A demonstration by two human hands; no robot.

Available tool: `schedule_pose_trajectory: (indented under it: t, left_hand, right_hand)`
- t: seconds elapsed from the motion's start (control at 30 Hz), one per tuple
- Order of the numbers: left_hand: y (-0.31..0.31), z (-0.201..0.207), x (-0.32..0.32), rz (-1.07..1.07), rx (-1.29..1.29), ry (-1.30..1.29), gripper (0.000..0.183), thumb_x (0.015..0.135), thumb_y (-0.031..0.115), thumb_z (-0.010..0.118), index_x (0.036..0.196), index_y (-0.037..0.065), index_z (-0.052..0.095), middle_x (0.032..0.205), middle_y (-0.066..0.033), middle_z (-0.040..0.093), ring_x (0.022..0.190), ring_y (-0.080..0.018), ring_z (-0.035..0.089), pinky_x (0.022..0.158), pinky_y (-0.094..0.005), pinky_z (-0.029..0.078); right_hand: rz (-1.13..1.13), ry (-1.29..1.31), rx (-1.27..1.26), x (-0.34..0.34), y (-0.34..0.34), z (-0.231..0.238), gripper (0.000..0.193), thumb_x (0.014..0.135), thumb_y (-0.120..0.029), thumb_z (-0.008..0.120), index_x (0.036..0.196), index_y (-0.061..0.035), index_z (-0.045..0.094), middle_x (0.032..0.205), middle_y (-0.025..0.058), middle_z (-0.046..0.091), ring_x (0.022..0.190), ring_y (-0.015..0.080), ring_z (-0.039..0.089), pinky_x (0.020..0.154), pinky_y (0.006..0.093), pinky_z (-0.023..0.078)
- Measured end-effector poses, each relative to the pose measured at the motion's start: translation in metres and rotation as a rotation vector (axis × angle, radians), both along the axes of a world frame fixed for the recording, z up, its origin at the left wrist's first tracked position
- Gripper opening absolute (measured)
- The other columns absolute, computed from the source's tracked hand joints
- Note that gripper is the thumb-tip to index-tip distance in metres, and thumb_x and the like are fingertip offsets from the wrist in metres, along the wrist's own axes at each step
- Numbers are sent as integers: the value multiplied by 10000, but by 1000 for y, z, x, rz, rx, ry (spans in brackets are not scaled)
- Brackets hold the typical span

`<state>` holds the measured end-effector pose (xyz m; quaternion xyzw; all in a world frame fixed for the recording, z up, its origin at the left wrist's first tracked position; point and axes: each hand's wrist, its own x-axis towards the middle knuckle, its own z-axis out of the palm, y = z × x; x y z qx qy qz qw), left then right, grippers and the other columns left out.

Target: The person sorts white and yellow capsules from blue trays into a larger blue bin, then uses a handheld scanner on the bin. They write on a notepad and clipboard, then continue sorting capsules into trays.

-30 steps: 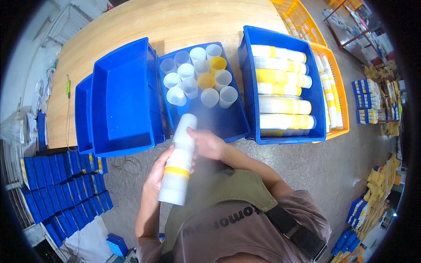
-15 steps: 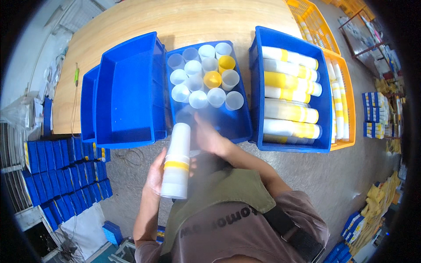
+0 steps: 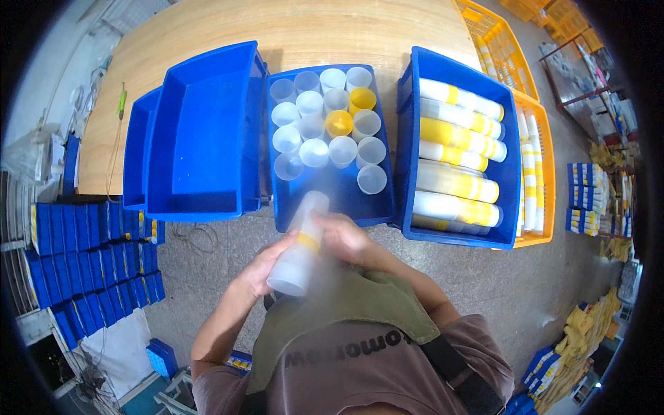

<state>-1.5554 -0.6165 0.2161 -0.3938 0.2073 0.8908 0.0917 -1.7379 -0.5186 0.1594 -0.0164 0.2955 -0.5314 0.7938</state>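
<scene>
Hands meet on one translucent tube with a yellow band, held tilted just short of the middle bin: my left hand wraps its lower end, my right hand closes round the banded middle. Upright tubes fill that bin's far part. Capped tubes lie in the right bin on the table.
</scene>
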Motion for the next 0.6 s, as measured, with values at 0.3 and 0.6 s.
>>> schedule_pose_trajectory:
  t: [0.3,0.6]
  left_hand:
    - [6,13,18,76,-35,14,576,995,470,399,1310,-11,425,1079,-256,621,938,-332,664,820,-461,563]
    - [17,16,38,225,14,65,568,969,431,478,1295,-32,431,1087,-251,625,951,-327,660,828,-449,562]
  right_hand:
    - [-34,-68,-27,9,-12,-18,442,972,-390,523,1211,-18,504,1182,126,594,1077,226,592,943,390,461]
    - [-89,-282,124,19,-22,-27,453,955,-390,562,1188,-5,512,1149,124,596,1107,227,562,955,386,442]
